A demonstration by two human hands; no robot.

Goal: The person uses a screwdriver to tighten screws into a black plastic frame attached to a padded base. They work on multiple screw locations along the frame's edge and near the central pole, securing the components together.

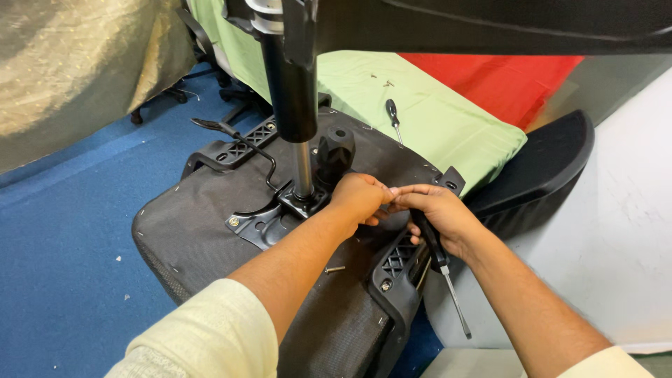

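Over an upturned black office chair seat, the left hand pinches something tiny, unclear what, beside the metal mechanism plate, fingertips meeting the right hand, which grips a screwdriver pointing downward, parked against the palm.

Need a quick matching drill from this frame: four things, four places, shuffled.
Things:
1. screwdriver
2. second screwdriver
3. loose screw
4. knob

Places:
A. on the green cloth
B. on the seat underside, below the left forearm
C. in the right hand, tip pointing down
D. beside the metal post, behind the left hand

Pairs: 1-C, 2-A, 3-B, 4-D
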